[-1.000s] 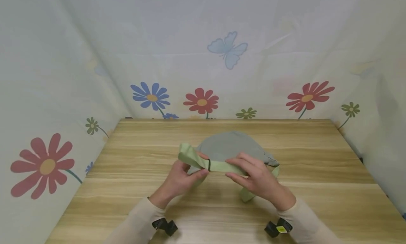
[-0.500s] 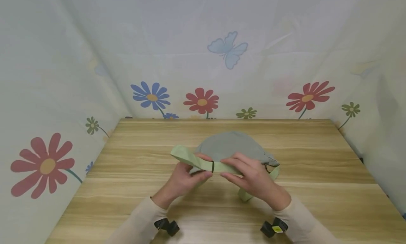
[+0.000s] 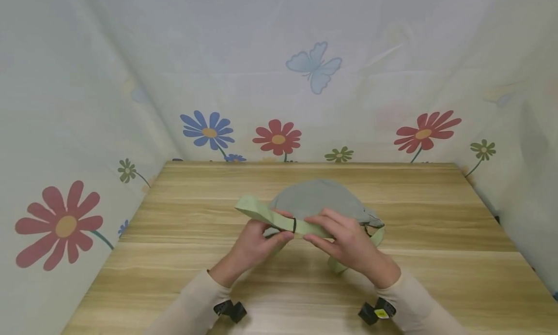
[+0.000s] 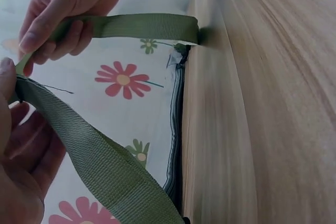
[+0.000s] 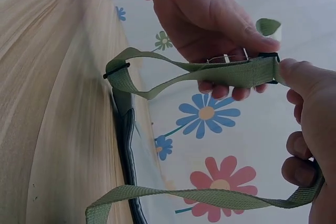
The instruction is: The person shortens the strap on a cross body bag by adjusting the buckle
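Observation:
A grey half-moon fabric bag (image 3: 318,199) with a green webbing strap (image 3: 250,208) lies on the wooden table. My left hand (image 3: 253,243) pinches the strap between thumb and fingers at a black strap slider (image 3: 294,225). Just to the right, my right hand (image 3: 348,238) pinches the same strap, its fingertips close to the slider. In the right wrist view, a doubled length of strap (image 5: 231,74) runs from the slider (image 5: 274,59) back to the bag's end. Another length hangs in a curve from the right hand (image 5: 315,108). A strap loop sticks up left of the left hand.
The wooden table (image 3: 183,277) reaches back to a white curtain (image 3: 244,59) printed with flowers and a butterfly. Curtain also stands along both sides. A small black camera (image 3: 237,312) is strapped at the left wrist, another (image 3: 368,313) at the right.
Both hands have come slightly closer together. The slider has shifted a little to the right with the left hand, and the strap loop reaches farther left. The bag has stayed put.

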{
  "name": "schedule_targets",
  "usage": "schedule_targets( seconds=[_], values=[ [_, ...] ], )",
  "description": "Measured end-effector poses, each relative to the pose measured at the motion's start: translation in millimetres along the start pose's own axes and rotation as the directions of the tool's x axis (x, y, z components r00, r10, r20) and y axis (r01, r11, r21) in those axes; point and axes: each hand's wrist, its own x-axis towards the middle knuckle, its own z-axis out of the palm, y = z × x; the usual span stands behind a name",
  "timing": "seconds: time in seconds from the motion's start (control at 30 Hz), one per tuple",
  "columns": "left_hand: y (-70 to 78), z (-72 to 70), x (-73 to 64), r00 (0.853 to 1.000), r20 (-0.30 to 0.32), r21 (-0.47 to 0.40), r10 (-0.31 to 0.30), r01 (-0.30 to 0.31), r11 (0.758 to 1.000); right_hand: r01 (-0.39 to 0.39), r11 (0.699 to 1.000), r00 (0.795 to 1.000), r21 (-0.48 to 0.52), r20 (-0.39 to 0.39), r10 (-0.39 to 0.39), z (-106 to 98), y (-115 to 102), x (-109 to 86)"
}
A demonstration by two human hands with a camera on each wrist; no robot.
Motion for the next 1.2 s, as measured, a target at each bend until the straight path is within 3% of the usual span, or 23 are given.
schedule_targets(
  seconds=[0.17, 0.37, 0.7, 1.0, 1.2],
  values=[
    [4.1, -0.3, 0.8, 0.999, 0.028, 0.037, -0.020, 0.019, 0.999, -0.003, 1.000, 1.000, -0.010, -0.007, 0.003, 1.4, 0.4, -0.5],
    [5.8, -2.7, -0.3, 0.998, 0.055, -0.010, -0.014, 0.015, 1.000, -0.016, 1.000, 1.000, 0.023, -0.011, 0.017, 2.0, 0.7, -1.7],
    [11.7, -1.6, 4.1, 0.991, 0.073, 0.116, 0.109, -0.117, 0.986, -0.011, 0.999, 1.000, 0.053, 0.018, 0.010, 5.2, -0.6, 1.8],
    [16.6, -1.6, 5.3, 0.989, 0.132, 0.199, 0.065, -0.090, 0.976, 0.010, 0.997, 0.999, 0.078, 0.044, -0.013, 5.7, -0.7, 3.2],
    [13.2, -4.6, 3.7, 0.991, 0.128, 0.151, 0.048, -0.068, 0.986, -0.006, 0.994, 0.999, 0.105, 0.054, 0.000, 3.9, -0.9, 2.0]
  ],
)
